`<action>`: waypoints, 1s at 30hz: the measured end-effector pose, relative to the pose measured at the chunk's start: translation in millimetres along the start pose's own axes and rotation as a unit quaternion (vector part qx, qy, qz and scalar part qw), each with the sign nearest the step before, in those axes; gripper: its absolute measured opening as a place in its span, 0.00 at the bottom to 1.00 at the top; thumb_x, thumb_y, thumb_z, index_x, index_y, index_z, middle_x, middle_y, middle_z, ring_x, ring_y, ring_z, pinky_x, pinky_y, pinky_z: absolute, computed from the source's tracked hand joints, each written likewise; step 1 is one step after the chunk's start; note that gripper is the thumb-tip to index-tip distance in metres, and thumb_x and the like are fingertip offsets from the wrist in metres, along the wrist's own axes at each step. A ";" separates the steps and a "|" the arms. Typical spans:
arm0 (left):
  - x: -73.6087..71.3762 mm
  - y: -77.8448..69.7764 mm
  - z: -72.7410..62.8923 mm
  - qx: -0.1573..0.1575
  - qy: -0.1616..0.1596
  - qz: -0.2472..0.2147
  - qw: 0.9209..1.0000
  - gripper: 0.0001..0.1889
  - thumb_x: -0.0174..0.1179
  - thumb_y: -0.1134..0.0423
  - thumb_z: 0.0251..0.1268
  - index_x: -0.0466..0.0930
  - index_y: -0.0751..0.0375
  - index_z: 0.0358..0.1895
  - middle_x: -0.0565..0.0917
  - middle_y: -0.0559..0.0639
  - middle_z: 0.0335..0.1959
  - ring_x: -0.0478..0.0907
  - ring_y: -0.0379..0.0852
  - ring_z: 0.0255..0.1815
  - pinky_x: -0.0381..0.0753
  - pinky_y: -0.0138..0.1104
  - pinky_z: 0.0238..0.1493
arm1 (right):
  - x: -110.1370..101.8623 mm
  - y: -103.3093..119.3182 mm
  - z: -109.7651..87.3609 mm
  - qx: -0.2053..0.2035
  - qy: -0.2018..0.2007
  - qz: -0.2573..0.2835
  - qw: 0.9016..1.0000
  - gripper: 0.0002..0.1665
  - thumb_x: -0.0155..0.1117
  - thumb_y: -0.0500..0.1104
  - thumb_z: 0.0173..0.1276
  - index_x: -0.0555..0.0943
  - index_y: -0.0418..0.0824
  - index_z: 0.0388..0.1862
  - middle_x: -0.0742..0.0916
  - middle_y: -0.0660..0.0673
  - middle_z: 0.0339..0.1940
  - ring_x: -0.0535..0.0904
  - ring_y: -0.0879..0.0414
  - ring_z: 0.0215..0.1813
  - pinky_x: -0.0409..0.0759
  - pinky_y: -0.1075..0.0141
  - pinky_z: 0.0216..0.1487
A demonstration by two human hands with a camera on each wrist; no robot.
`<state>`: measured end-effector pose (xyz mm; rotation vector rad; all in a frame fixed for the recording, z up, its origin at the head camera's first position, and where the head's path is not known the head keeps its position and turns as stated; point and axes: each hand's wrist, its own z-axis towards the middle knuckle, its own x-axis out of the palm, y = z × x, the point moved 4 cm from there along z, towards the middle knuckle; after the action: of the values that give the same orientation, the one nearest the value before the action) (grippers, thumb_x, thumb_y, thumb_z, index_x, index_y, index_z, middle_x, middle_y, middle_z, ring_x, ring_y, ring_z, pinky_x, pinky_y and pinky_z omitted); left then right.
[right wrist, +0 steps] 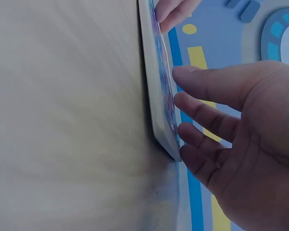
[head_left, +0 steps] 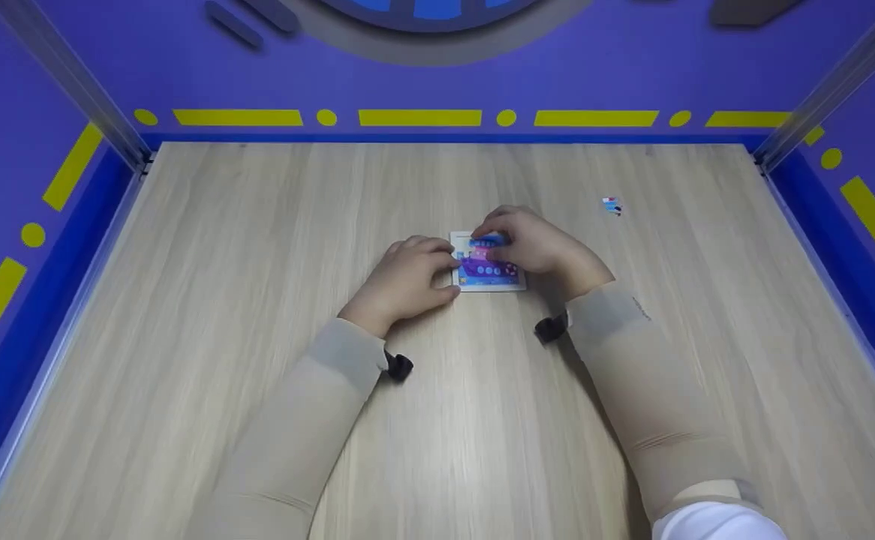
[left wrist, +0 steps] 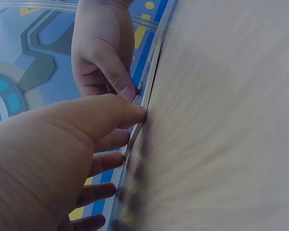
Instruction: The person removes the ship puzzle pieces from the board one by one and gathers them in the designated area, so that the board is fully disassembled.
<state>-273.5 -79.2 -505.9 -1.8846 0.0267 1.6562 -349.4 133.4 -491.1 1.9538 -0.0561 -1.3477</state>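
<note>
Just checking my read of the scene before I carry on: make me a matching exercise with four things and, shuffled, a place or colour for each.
1. Left hand
2. Right hand
3. Picture board
4. Small patterned piece

A. White border, purple and blue print
B. Over the board's upper right part, in the head view
C. On the table, apart from both hands
D. At the board's left edge

Pairs: 1-D, 2-B, 3-A, 4-C
</note>
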 end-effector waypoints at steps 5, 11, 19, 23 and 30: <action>0.1 -0.3 -0.2 -0.001 0.003 0.002 1.000 0.26 0.67 0.44 0.81 0.87 0.49 0.74 0.79 0.50 0.83 0.68 0.56 0.90 0.62 0.58 0.92 | 3.7 0.5 -1.4 -0.010 0.016 -0.036 0.999 0.23 0.68 0.41 0.84 0.88 0.49 0.74 0.80 0.39 0.79 0.69 0.36 0.82 0.66 0.35 0.89; -0.8 -0.9 -0.6 0.000 0.001 0.005 1.000 0.27 0.67 0.44 0.80 0.87 0.50 0.74 0.79 0.51 0.83 0.68 0.57 0.89 0.64 0.58 0.91 | 5.7 -4.5 0.8 0.001 0.025 -0.026 0.999 0.23 0.66 0.41 0.85 0.88 0.52 0.74 0.76 0.41 0.83 0.64 0.37 0.86 0.62 0.32 0.91; -0.6 -0.7 0.0 -0.007 0.000 0.010 1.000 0.27 0.67 0.44 0.81 0.86 0.50 0.75 0.79 0.50 0.84 0.68 0.56 0.89 0.63 0.57 0.92 | 5.1 -2.2 0.0 0.015 0.018 -0.018 1.000 0.21 0.67 0.41 0.84 0.87 0.53 0.72 0.76 0.41 0.84 0.63 0.37 0.87 0.61 0.32 0.91; -0.7 -0.8 -0.1 -0.006 -0.003 0.008 1.000 0.27 0.67 0.43 0.81 0.86 0.50 0.75 0.79 0.51 0.84 0.69 0.56 0.89 0.63 0.57 0.92 | 4.6 -1.8 -0.2 0.018 0.011 -0.013 1.000 0.20 0.68 0.41 0.84 0.87 0.54 0.70 0.76 0.42 0.84 0.64 0.37 0.88 0.61 0.32 0.92; 0.3 -1.3 0.2 -0.010 0.000 0.009 1.000 0.27 0.67 0.44 0.81 0.86 0.49 0.75 0.79 0.49 0.84 0.68 0.56 0.90 0.63 0.57 0.92 | 4.2 -3.0 0.1 -0.011 0.001 -0.017 1.000 0.21 0.69 0.39 0.83 0.90 0.50 0.70 0.81 0.39 0.77 0.70 0.37 0.82 0.66 0.35 0.89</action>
<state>-273.1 -78.0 -505.6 -1.9057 0.0281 1.6743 -348.7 133.7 -496.2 1.9445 -0.0072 -1.3631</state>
